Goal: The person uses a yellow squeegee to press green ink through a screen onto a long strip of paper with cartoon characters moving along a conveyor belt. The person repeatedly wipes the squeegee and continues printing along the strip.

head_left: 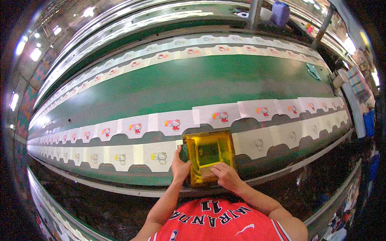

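A screen printing frame (193, 176), coated yellow with a green mesh window, lies over the near row of white fabric pieces. My left hand (181, 165) grips the frame's left side, fingers along its outer edge. My right hand (227, 176) is closed, reaching over the near right part of the frame. Its fingers pinch a brownish squeegee (207, 173) inside the frame, partly hidden by the hand. Left of the frame, a fabric piece (150, 150) carries a cartoon cat print with yellow; right of it, another piece (257, 148) has only a dark outline.
The long green table (161, 84) bears more rows of printed fabric at its far side. A teal cloth (313, 72) lies at the far right. A pale rail (120, 188) runs along the near edge. Beyond stand a post (255, 14) and a bluish jug (280, 14).
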The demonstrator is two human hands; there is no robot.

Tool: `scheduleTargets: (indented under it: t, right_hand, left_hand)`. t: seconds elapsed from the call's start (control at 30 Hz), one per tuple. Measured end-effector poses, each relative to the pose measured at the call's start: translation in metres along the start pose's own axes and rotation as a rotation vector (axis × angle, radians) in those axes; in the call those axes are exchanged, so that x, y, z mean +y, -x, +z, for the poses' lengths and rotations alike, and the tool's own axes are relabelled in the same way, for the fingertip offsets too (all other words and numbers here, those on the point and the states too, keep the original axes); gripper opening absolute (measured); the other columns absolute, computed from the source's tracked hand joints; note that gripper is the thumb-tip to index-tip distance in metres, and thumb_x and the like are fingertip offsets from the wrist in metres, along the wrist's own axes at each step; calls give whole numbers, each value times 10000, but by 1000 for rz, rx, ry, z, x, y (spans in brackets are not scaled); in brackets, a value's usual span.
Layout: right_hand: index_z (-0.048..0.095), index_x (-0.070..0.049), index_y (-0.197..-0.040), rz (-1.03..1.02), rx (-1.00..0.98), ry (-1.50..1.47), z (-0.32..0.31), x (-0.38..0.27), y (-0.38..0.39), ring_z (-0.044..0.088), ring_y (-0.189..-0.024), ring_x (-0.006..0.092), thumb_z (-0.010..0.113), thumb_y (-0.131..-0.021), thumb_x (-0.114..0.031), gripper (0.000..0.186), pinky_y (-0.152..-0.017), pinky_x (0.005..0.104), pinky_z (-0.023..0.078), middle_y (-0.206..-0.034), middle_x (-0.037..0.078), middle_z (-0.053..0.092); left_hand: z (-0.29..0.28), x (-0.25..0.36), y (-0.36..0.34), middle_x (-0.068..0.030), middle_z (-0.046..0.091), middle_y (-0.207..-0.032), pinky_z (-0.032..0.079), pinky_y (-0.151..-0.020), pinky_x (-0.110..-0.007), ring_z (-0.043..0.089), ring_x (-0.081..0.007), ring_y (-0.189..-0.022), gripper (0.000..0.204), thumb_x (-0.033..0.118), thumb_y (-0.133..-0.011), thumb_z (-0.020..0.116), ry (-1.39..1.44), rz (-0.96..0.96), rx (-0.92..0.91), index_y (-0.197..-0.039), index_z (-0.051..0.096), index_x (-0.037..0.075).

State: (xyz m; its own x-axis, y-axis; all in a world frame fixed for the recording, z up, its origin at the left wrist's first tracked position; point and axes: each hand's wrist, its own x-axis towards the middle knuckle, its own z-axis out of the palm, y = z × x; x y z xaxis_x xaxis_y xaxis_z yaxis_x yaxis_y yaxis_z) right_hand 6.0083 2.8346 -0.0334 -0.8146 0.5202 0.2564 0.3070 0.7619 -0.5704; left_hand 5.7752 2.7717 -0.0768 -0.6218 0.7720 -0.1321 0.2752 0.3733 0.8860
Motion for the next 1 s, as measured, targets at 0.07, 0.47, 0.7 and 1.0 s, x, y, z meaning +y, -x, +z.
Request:
scheduleTargets:
  t: [0.07, 0.47, 0.7, 1.0]
  right_hand:
    - [649, -11, -1042, -3, -9, -21, -11, 4, -1, 630, -1036, 352, 620, -699, 1, 344, -919, 424, 531, -1078, 154, 665]
    - [655, -6, -1025, 130, 45, 30, -133, 88, 66, 633, -1021, 346, 605, -697, 34, 335, -891, 413, 536, -1055, 147, 665]
    - [653, -8, -1023, 143, 13, 27, -143, 137, 104, 635, -1016, 356, 602, -712, 33, 318, -876, 418, 545, -1046, 157, 670]
    - [652, 0, -1057, 69, -3, 12, -145, 143, 112, 633, -1017, 350, 606, -722, 16, 338, -879, 416, 542, -1058, 158, 662]
  left_hand:
    - [-2, 28, 6, -192, 598, -1365, 456, -1045, -362, 597, -286, -1240, 811, 18, -736, 743, 8, -78, -18, -1486, 438, 65]
    - [154, 107, 41, -202, 578, -1399, 424, -1079, -356, 568, -289, -1281, 798, 23, -735, 740, 87, -88, -59, -1475, 441, 31]
    - [210, 104, 53, -212, 620, -1334, 469, -1026, -399, 609, -338, -1228, 798, 48, -730, 750, -29, 43, 15, -1467, 443, 62]
    - [215, 102, 53, -212, 663, -1253, 519, -920, -412, 682, -355, -1058, 798, 59, -719, 741, -103, 56, 41, -1463, 458, 91]
